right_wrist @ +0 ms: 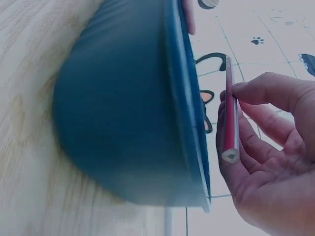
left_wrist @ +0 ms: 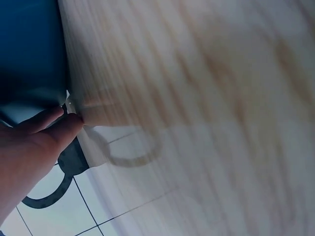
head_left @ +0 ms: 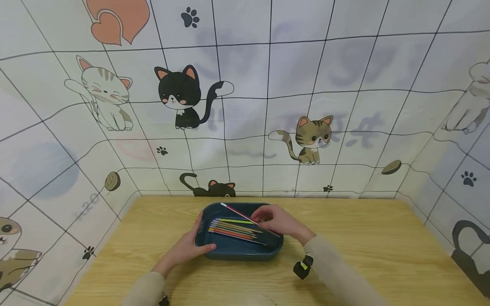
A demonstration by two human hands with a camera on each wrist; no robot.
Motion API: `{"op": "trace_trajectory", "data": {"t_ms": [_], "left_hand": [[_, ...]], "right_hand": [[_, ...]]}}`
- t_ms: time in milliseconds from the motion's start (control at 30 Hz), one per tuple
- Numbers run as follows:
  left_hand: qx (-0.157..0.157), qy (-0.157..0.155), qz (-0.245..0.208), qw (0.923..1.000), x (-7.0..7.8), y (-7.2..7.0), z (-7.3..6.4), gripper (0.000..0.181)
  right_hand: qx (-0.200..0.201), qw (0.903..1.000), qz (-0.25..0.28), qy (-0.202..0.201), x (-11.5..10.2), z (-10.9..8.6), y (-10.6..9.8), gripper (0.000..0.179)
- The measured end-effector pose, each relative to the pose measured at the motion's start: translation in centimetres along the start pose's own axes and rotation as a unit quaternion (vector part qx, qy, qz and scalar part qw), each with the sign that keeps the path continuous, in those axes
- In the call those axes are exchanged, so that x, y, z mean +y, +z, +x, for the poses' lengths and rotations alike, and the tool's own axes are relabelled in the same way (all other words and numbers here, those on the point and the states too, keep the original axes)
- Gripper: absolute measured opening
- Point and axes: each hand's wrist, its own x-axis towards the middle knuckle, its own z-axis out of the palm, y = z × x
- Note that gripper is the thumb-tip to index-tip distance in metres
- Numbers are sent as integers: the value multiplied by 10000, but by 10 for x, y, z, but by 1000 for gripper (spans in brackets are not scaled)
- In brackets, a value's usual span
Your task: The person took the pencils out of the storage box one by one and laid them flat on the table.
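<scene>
My right hand (head_left: 274, 221) pinches a red-and-white striped pencil (head_left: 238, 211) between thumb and fingers, above the right part of a dark blue tray (head_left: 245, 256). In the right wrist view the pencil (right_wrist: 230, 118) stands beyond the tray's rim (right_wrist: 184, 98), its near end towards the camera. Several colored pencils (head_left: 233, 229) lie side by side in the tray, most with their eraser ends to the left. My left hand (head_left: 187, 246) holds the tray's left end, thumb at the front rim. Part of that hand (left_wrist: 34, 142) shows against the tray's side (left_wrist: 32, 54).
The tray stands on a wood-grain table (head_left: 344, 255). A white cloth (head_left: 245, 106) with grid lines and cartoon cats hangs behind and at both sides. A small black device (head_left: 303, 267) is strapped at the right wrist.
</scene>
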Motion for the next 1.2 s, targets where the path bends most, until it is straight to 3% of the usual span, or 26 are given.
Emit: {"op": "trace_trajectory", "data": {"t_ms": [400, 900, 1067, 1200], "left_hand": [[-54, 112, 313, 9994, -2, -7, -2, 110], [-95, 135, 138, 9998, -7, -10, -2, 111], [-39, 109, 206, 9997, -6, -11, -2, 111], [1, 91, 222, 9997, -5, -12, -3, 111]], "right_hand": [[510, 9980, 324, 200, 11, -36, -21, 24], [1181, 9882, 707, 680, 47, -84, -37, 28], [1397, 9844, 638, 863, 56, -97, -36, 29], [1654, 9774, 408, 1254, 62, -104, -36, 27]]}}
